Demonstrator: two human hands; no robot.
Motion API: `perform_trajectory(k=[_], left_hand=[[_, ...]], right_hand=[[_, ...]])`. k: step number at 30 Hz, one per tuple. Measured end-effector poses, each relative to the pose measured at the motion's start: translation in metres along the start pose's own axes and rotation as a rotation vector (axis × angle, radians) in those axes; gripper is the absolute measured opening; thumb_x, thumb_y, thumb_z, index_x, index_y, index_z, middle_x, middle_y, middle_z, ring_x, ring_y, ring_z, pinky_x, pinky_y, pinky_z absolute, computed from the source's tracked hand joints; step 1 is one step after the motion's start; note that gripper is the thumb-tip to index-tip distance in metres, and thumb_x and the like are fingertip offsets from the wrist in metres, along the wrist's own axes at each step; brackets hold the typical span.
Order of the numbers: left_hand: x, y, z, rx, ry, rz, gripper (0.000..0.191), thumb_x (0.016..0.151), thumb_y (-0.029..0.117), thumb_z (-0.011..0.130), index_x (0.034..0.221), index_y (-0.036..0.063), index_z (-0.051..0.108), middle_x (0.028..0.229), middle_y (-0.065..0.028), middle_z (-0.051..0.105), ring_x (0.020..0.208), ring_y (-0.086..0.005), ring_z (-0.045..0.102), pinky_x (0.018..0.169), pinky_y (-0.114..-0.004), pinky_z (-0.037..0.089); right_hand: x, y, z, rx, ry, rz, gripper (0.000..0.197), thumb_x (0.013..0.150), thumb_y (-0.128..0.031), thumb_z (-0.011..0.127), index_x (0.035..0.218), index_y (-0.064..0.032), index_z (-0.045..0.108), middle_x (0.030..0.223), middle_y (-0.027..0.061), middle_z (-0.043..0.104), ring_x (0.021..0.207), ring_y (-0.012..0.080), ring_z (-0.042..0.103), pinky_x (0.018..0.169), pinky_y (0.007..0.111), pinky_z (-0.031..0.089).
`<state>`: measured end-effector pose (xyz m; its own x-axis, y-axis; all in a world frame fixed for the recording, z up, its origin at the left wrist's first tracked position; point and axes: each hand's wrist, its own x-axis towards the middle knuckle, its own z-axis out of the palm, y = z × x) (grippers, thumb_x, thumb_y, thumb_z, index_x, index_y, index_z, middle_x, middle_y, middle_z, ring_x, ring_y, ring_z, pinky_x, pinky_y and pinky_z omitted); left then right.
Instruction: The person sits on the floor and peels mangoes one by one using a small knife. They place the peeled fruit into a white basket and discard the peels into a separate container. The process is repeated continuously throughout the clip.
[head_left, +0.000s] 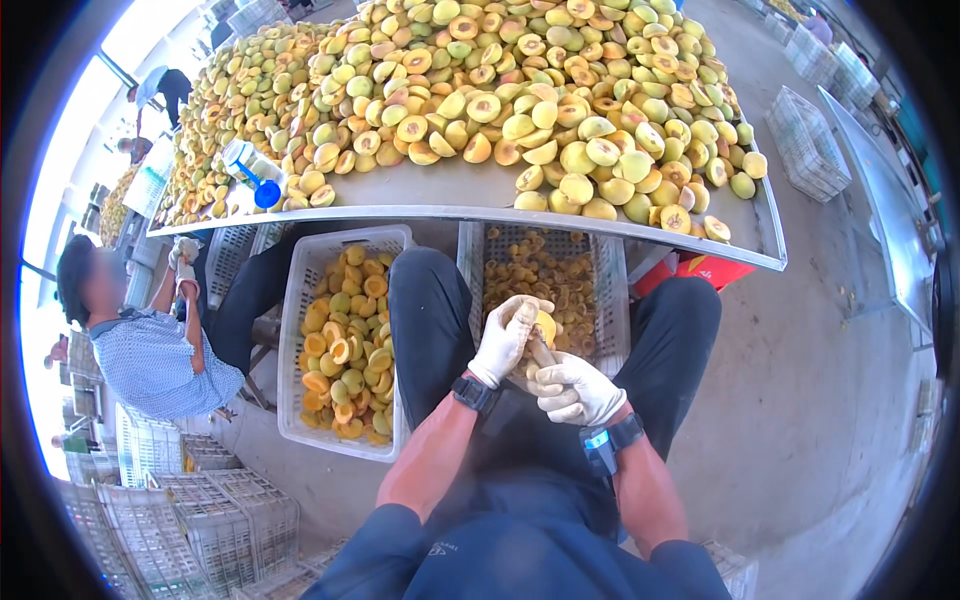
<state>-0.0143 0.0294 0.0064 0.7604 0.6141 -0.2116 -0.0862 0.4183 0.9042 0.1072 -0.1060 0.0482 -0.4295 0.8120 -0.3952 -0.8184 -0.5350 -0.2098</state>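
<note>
My left hand (507, 337), in a white glove, grips a halved yellow peach (546, 328) above the crate between my knees. In my right hand (576, 390), also gloved, is a pitting tool with a brownish handle (540, 349); its tip meets the fruit and is mostly hidden. Below the hands, a plastic crate (616, 300) holds many small brown pits and scraps (536, 277). Left of my leg stands a white crate (291, 360) with pitted peach halves (341, 352). Across the metal table (435, 184) lies a large heap of halved peaches (480, 97), pits showing in many.
A clear jar with a blue scoop (264, 191) rests at the table's left. The table's raised metal rim (465, 213) runs before my knees. A co-worker (154, 352) sits at left. Stacked crates (210, 517) stand behind left; another crate (806, 142) is at right, near red packaging (709, 271).
</note>
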Motion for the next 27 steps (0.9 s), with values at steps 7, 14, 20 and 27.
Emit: perform_trajectory(k=[7, 14, 20, 27], left_hand=[[0.003, -0.017, 0.003, 0.282, 0.186, 0.263, 0.036, 0.103, 0.034, 0.057, 0.111, 0.0, 0.066, 0.097, -0.0063, 0.071, 0.078, -0.0093, 0.064, 0.069, -0.024, 0.053], [0.008, -0.022, -0.001, -0.005, 0.119, -0.021, 0.046, 0.104, 0.044, 0.053, 0.11, -0.0002, 0.066, 0.088, -0.0129, 0.07, 0.072, -0.017, 0.069, 0.063, -0.028, 0.057], [0.01, -0.005, -0.004, -0.22, -0.084, -0.193, 0.055, 0.102, 0.052, 0.051, 0.112, -0.0002, 0.064, 0.088, -0.0176, 0.071, 0.071, -0.0227, 0.07, 0.061, -0.032, 0.06], [0.007, -0.004, -0.007, -0.424, 0.063, -0.202, 0.052, 0.103, 0.05, 0.048, 0.116, 0.0014, 0.063, 0.098, -0.0162, 0.071, 0.085, -0.0219, 0.07, 0.076, -0.035, 0.058]], right_hand=[[0.003, 0.0, -0.014, 0.09, -0.072, 0.038, 0.007, 0.096, -0.007, 0.058, 0.1, -0.0061, 0.052, 0.068, -0.0035, 0.043, 0.044, 0.0021, 0.033, 0.035, 0.018, 0.027], [0.009, 0.008, -0.018, 0.221, -0.096, -0.006, 0.007, 0.096, -0.005, 0.056, 0.102, -0.0041, 0.055, 0.069, -0.002, 0.045, 0.043, 0.0028, 0.034, 0.035, 0.019, 0.029], [0.009, 0.016, -0.023, 0.323, -0.248, -0.009, 0.011, 0.096, -0.006, 0.059, 0.106, -0.0018, 0.057, 0.069, -0.0003, 0.046, 0.044, 0.0033, 0.036, 0.035, 0.019, 0.029], [-0.02, -0.003, 0.018, -0.075, -0.163, -0.187, 0.019, 0.093, -0.013, 0.067, 0.104, -0.0009, 0.055, 0.066, 0.0006, 0.046, 0.043, 0.0047, 0.035, 0.036, 0.02, 0.031]])
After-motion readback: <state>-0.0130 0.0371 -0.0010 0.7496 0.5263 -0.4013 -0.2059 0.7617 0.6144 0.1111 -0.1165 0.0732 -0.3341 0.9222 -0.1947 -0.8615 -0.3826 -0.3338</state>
